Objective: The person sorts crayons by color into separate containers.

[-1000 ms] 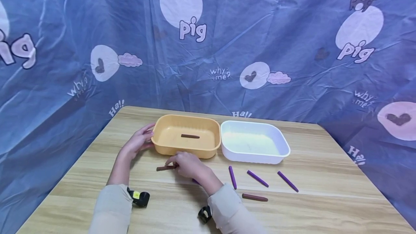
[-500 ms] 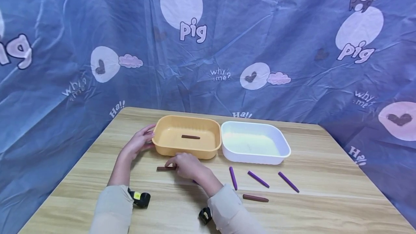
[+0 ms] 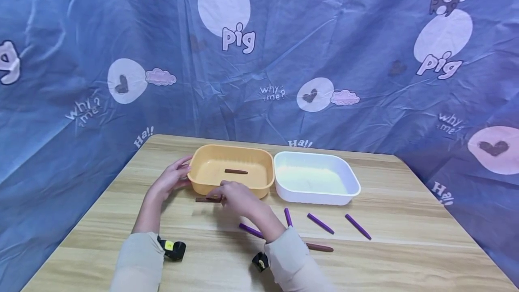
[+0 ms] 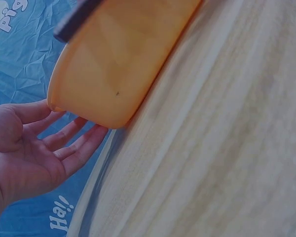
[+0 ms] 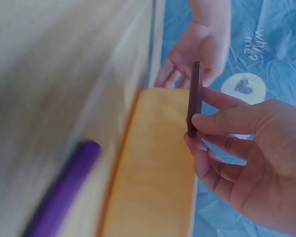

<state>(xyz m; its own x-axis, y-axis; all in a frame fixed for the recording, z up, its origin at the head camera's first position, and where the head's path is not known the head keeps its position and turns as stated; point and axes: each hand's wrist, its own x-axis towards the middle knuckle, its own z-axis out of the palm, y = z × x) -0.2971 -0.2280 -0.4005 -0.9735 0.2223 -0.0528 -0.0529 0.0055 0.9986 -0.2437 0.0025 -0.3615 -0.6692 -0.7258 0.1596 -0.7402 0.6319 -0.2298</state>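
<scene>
Thumb and fingers of my right hand (image 3: 240, 199) pinch a brown crayon (image 5: 196, 91), held just above the table before the yellow-orange tray (image 3: 208, 166). A second brown crayon (image 3: 236, 171) lies inside that tray. My left hand (image 4: 37, 158) touches the tray's left end with nearly straight fingers, palm facing it in the left wrist view. Under my right forearm a purple crayon (image 3: 250, 230) lies partly covered. Close to the tray in the right wrist view, a purple crayon (image 5: 64, 195) shows blurred.
A white tray (image 3: 316, 198) stands against the yellow one's right side. Before it lie more purple crayons (image 3: 320, 223) and a brown crayon (image 3: 320, 247), partly behind my right sleeve. A blue printed cloth (image 3: 259, 66) hangs behind the wooden table (image 3: 389, 260).
My right hand has lifted the brown crayon off the table and moved toward the yellow tray, showing more of the purple crayon beneath the arm. The left hand stays at the tray.
</scene>
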